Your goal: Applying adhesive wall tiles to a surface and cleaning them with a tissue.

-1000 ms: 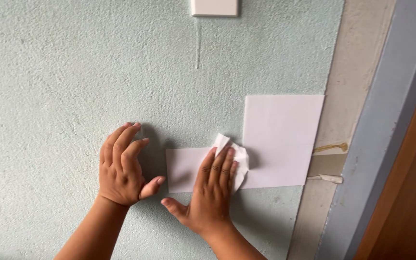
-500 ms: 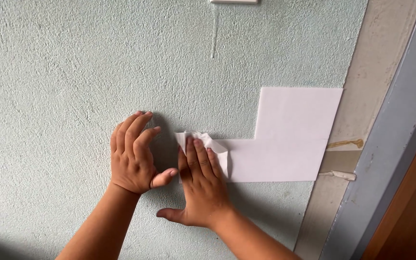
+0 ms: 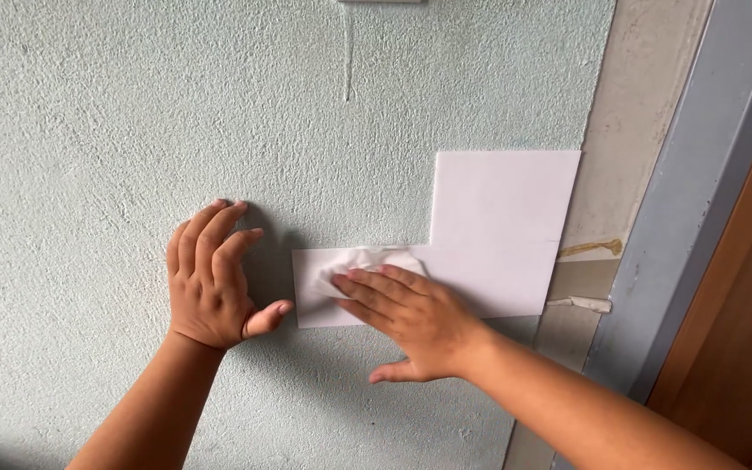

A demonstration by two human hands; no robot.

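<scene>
An L-shaped white sheet (image 3: 502, 218) lies flat against a rough pale green wall (image 3: 115, 122). My right hand (image 3: 406, 318) presses a crumpled white cloth (image 3: 367, 259) onto the sheet's lower left arm, fingers pointing left. My left hand (image 3: 211, 278) rests flat on the bare wall just left of the sheet, fingers up and thumb out toward the sheet's edge, holding nothing.
A grey door frame (image 3: 689, 200) and a brown wooden door (image 3: 741, 322) run down the right side. A bare plaster strip (image 3: 633, 113) lies between wall and frame, with a torn scrap (image 3: 580, 303). The bottom of a white wall plate (image 3: 382, 2) and a drip mark (image 3: 347, 52) show at the top.
My right hand has slid the cloth leftward along the sheet's lower arm and turned its fingers to the left. The left hand has stayed on the wall.
</scene>
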